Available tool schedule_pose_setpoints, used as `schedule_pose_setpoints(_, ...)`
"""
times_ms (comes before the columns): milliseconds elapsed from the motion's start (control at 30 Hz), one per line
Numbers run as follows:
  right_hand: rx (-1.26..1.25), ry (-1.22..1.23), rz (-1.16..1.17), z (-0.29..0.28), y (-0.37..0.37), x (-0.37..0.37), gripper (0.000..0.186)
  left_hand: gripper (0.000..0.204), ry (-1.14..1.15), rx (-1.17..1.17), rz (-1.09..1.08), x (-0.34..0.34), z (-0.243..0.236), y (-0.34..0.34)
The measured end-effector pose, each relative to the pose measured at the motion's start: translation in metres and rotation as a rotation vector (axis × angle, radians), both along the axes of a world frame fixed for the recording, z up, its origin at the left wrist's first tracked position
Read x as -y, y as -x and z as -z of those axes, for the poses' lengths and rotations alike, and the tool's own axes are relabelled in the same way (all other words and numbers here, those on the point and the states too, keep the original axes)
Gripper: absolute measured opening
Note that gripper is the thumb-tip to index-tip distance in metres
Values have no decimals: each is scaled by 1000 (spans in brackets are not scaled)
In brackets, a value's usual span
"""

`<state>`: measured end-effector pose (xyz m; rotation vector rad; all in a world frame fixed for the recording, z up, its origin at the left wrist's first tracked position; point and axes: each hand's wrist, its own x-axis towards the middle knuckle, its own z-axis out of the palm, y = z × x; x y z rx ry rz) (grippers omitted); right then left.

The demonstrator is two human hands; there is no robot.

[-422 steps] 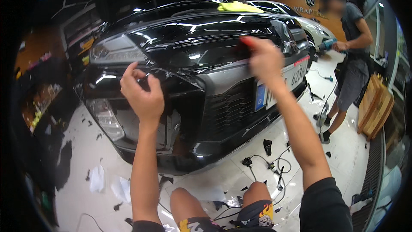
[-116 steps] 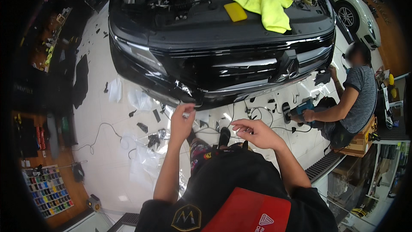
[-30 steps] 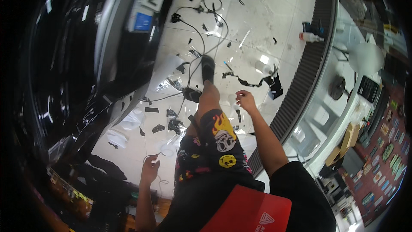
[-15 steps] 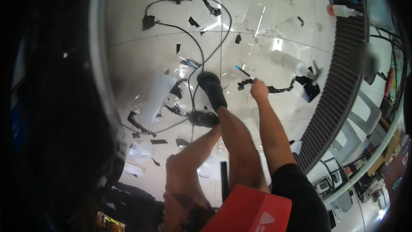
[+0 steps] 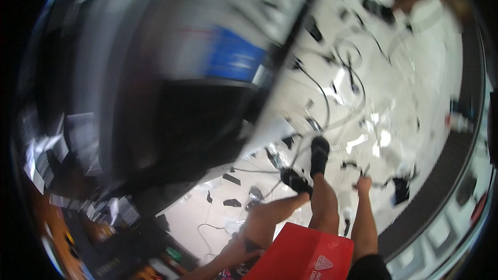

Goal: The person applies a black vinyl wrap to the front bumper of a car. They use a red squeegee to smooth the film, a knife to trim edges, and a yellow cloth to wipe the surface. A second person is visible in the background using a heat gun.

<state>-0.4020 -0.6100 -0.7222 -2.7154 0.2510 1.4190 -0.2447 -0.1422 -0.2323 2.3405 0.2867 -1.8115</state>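
The head view reaches me badly smeared, so I would trust fine detail least of all here. Right of lower centre I make out the right hand (image 5: 364, 182), closed around what looks like a slender tool (image 5: 367, 169), low over the pale floor (image 5: 425, 57); I can't tell which end is the tip. Were that end sharp, a careless swing could nick the bare leg (image 5: 325, 202) just left of it or scratch the car bumper (image 5: 181, 129) filling the upper left. A loose pinch might also let so thin a thing slip among the dark scraps, such as the black sheet (image 5: 401, 191) to its right, where it would be hard to spot. At lower centre-left the left hand (image 5: 236, 251) lies close to the other leg, too blurred for me to tell whether it grips anything. My bigger worry is footing: the black cable (image 5: 326, 96) runs down near the dark shoes (image 5: 320, 150), and a black scrap (image 5: 232, 203) on the glossy tile could slide underfoot, tipping the crouched person toward the bumper.
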Motion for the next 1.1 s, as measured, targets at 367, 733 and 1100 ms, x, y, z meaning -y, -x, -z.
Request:
schedule_pose_setpoints(367, 1049, -1209, 1204, -567, -300, -84, 31, 29, 426, 1951, -69, -9, -259, -206)
schedule_pose_setpoints(733, 827, -1486, 398, -708, -424, -162, 27, 27, 203, 1989, -133, 7, -269, -267)
schedule_pose_setpoints(1100, 632, -1475, 245, -735, -454, -151, 27, 18, 210, 1958, -6, 5, -276, -278)
